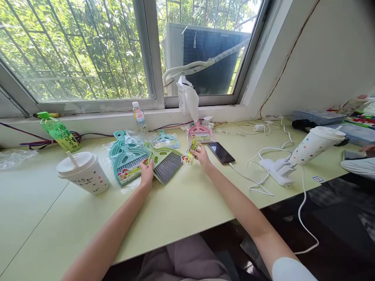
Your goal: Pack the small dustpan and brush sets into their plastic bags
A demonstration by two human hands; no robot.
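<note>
My left hand (146, 173) rests on the desk with its fingers closed on the edge of a green mini brush and dustpan (164, 162). Just left of it lies a teal brush set (129, 164) with a coloured label. My right hand (201, 155) pinches a small printed paper label (190, 153) beside the green brush's bristles. More teal sets (165, 139) in clear wrapping lie behind, and a pink set (200, 132) lies farther back.
A black phone (221, 152) on a white cable lies right of my right hand. Two lidded paper cups (84, 173) (315, 143), a small water bottle (139, 117), a green drink carton (60, 132), a power strip (278, 168) and another person's arm (359, 166) at the far right share the pale green desk (181, 210).
</note>
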